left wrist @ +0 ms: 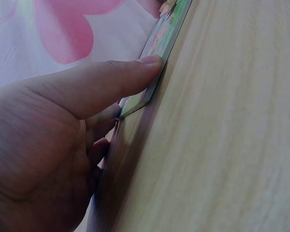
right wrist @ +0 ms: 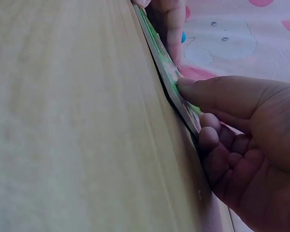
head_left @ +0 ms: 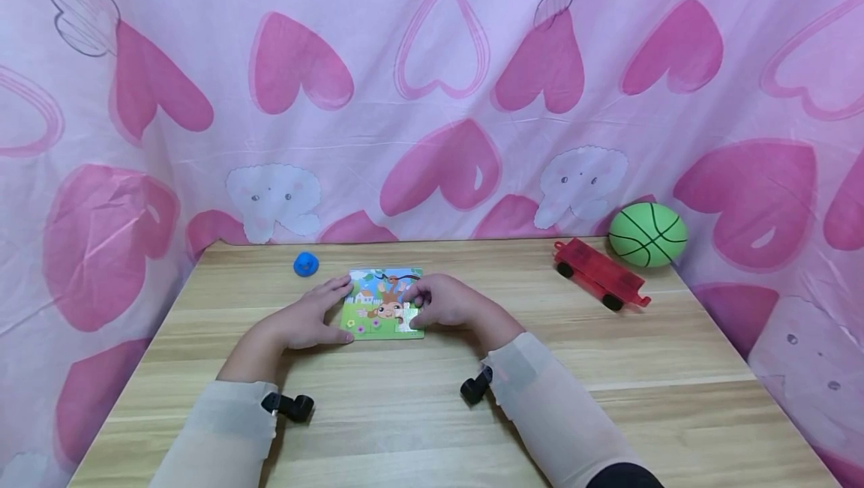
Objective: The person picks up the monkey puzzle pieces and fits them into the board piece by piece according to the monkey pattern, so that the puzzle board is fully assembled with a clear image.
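Note:
A small jigsaw puzzle [head_left: 367, 327] with a cartoon monkey lies flat on the wooden table. A pale patch [head_left: 408, 317] shows at its right side, beside my right thumb. My left hand [head_left: 307, 319] spans the puzzle's left edge, thumb resting on the near corner and straight fingers touching the far corner. In the left wrist view, the thumb [left wrist: 140, 70] lies over the puzzle's edge. At the right edge, my right hand [head_left: 442, 300] has curled fingers and pinches what looks like a puzzle piece, mostly hidden. The right wrist view shows that thumb [right wrist: 193, 89] low against the puzzle's top.
A blue round toy [head_left: 306, 264] sits behind my left hand. To the far right are a red toy wagon [head_left: 597, 274] with black wheels and a green ball [head_left: 648, 235] with black lines. A pink heart-patterned curtain [head_left: 432, 61] hangs behind the table [head_left: 405, 413].

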`<state>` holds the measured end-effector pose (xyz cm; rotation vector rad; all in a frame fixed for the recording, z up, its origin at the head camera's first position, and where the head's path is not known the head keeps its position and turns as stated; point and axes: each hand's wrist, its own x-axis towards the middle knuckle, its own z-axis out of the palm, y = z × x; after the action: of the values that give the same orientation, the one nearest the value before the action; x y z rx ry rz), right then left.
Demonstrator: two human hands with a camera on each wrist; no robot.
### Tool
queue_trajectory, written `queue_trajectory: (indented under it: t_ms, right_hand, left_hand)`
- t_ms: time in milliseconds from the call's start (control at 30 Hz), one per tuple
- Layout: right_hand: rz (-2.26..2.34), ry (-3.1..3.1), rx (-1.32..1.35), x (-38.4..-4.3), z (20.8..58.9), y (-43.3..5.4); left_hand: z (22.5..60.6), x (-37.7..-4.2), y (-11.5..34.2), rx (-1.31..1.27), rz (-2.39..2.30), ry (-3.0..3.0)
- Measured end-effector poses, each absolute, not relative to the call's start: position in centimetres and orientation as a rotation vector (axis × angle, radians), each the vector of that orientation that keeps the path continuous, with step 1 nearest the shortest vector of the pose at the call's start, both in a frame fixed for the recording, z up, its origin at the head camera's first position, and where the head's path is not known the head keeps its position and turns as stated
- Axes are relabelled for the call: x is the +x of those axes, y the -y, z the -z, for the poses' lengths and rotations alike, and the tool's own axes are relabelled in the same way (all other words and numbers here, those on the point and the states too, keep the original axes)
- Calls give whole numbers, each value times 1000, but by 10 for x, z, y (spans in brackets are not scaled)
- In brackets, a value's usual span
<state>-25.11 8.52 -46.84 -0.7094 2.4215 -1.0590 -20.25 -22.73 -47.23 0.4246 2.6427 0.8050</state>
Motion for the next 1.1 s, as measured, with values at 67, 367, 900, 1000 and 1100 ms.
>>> queue_trajectory:
  t_ms: [67, 367, 900, 1000, 1100]
  right_hand:
    - [1035, -2418, -707, -251, 468, -86]
    - [968, -2418, -722, -251, 466, -86]
    - [976, -2424, -748, -254, 469, -89]
    - [969, -2426, -749, -255, 470, -89]
    - [963, -2422, -747, -255, 470, -88]
  left_hand:
    - [472, -203, 227, 427, -803, -2643]
    - [471, -203, 226, 421, -793, -2642]
    - [474, -205, 227, 423, -794, -2640]
    - [473, -204, 227, 438, -791, -2642]
    - [473, -204, 228, 422, -791, -2642]
